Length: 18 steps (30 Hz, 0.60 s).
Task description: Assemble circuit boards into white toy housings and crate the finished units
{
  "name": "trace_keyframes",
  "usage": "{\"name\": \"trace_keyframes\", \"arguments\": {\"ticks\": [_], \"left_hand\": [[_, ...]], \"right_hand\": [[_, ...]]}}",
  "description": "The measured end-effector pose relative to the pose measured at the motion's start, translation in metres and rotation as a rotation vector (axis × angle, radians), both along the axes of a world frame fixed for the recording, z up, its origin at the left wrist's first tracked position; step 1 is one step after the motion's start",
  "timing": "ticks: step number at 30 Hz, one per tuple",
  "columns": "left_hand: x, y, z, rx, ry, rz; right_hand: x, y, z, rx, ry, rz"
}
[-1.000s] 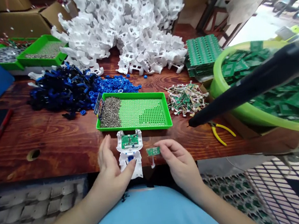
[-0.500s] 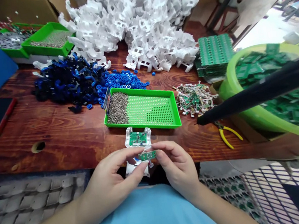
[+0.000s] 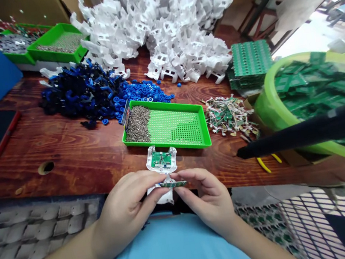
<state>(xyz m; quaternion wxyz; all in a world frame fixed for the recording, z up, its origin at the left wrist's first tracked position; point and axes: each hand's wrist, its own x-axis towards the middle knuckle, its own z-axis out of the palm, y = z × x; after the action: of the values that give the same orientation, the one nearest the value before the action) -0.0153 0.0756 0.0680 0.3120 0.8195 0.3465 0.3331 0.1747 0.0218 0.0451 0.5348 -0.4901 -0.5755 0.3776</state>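
Between both hands I hold a small green circuit board (image 3: 176, 184), seen nearly edge-on. My left hand (image 3: 132, 205) pinches its left end between thumb and fingers. On its right end, the thumb and fingertips of my right hand (image 3: 203, 192) are closed. Just beyond my fingers, a white plastic shell (image 3: 149, 166) with a larger green circuit board (image 3: 161, 159) in it lies at the table's front edge. Beneath the held board shows another white plastic part (image 3: 167, 198), partly hidden by my hands.
A green tray (image 3: 185, 109) of small screws lies ahead. Behind it are blue parts (image 3: 141, 91) and a heap of white shells (image 3: 159, 23). To the right are wired boards (image 3: 228, 114), yellow-handled pliers (image 3: 264, 165), a tub of boards (image 3: 268, 98) and a black rod (image 3: 290, 135).
The small board has tipped from showing its face to nearly edge-on, with both hands still on it. The view has shifted slightly, and the black rod sits lower over the pliers.
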Motion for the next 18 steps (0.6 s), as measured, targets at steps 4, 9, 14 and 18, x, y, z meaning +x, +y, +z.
{"name": "trace_keyframes", "arguments": {"ticks": [4,9,14,18], "left_hand": [[-0.002,0.002,-0.001,0.088,0.012,-0.044],[-0.004,0.003,0.004,0.141,0.006,-0.087],[-0.004,0.003,0.008,0.184,0.009,-0.145],[-0.003,0.003,0.007,0.179,-0.008,-0.14]], "right_hand": [[0.001,0.001,0.004,0.078,-0.133,-0.003],[0.004,0.001,0.01,0.161,-0.213,-0.091],[0.006,0.0,0.01,0.203,-0.209,-0.047],[0.009,0.0,0.01,0.218,-0.23,-0.01]]}}
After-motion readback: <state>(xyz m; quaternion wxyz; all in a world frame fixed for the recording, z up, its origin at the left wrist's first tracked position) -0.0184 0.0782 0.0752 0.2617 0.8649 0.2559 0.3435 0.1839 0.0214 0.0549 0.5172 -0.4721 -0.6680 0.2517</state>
